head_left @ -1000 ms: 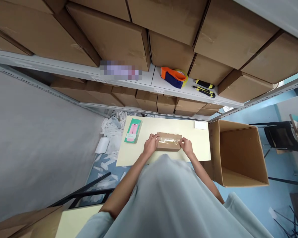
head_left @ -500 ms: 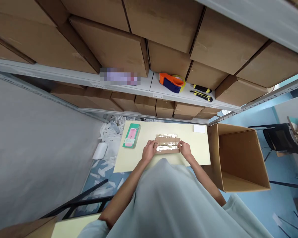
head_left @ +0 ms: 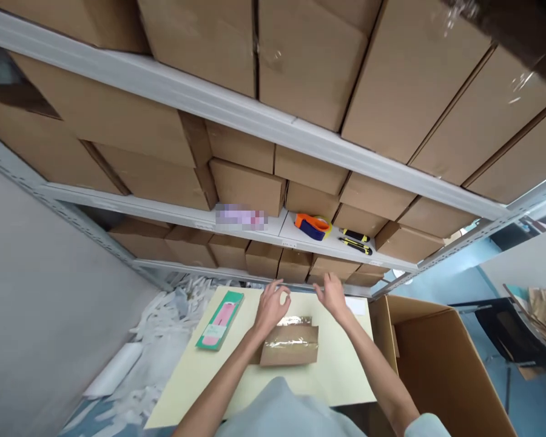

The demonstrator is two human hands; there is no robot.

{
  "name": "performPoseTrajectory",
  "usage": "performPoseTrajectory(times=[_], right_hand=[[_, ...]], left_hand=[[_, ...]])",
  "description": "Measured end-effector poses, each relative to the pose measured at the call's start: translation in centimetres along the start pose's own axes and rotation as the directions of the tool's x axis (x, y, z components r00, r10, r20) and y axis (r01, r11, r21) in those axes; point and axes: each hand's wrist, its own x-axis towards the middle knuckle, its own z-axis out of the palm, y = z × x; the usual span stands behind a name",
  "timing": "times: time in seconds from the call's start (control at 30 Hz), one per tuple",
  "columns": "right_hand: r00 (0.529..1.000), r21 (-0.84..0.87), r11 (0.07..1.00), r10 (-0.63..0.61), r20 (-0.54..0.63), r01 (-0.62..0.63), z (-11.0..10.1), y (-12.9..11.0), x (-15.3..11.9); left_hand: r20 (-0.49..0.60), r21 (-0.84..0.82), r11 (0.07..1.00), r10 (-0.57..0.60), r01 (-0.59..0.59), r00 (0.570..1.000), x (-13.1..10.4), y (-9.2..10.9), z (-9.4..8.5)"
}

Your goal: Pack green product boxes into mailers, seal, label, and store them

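A small brown cardboard box (head_left: 290,354) with shiny clear tape across it lies on the pale yellow table (head_left: 341,370). My left hand (head_left: 273,305) is raised just beyond its upper left corner, thumb and forefinger curved with a gap between them and nothing held. Beyond the upper right corner hovers my right hand (head_left: 332,295), thumb apart from the fingers, also holding nothing. Neither hand appears to touch the cardboard. A green box with a pink panel (head_left: 221,320) lies on the table to the left. Part of a white paper (head_left: 355,305) shows behind my right wrist.
Shelves of brown cartons (head_left: 248,188) rise in front. On one shelf lie an orange and blue tape dispenser (head_left: 313,226) and two yellow-black cutters (head_left: 355,245). A large open carton (head_left: 441,364) stands right of the table. White scraps (head_left: 159,340) cover the floor at left.
Both hands have let go of the taped cardboard box and moved up, forward toward the shelf. The view has tilted upward, showing more shelving. The green box stays in place on the table.
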Motion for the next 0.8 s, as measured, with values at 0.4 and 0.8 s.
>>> performPoseTrajectory(times=[0.4,0.8], right_hand=[[1.000,-0.125,0.992,-0.005,0.005,0.006,-7.8,-6.0,19.8],[0.997,0.227,0.974,0.011,-0.081,0.008,-6.8,-4.2,13.5]], left_hand=[[-0.302,-0.252,0.953,0.086,-0.166,0.949,10.6,10.0,-4.4],[-0.299,-0.585,0.809,-0.140,-0.065,0.944,5.0,11.1,-2.3]])
